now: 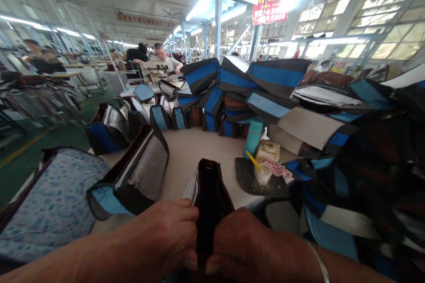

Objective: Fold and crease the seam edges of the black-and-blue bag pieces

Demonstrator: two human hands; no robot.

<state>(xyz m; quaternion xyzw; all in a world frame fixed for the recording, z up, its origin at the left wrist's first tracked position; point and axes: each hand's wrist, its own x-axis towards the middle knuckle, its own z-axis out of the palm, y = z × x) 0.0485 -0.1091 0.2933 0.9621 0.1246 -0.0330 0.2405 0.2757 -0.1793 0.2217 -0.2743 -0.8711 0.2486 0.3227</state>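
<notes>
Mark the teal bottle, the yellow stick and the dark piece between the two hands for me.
Teal bottle (253,139): head view, middle of its side.
Yellow stick (253,160): head view, middle of its visible length.
Dark piece (209,190): head view, middle of its visible part.

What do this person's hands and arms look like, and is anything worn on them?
No gloves or sleeves show on either side. The right hand has a narrow, pale silvery bangle at its wrist; the left hand shows no bracelet.
</notes>
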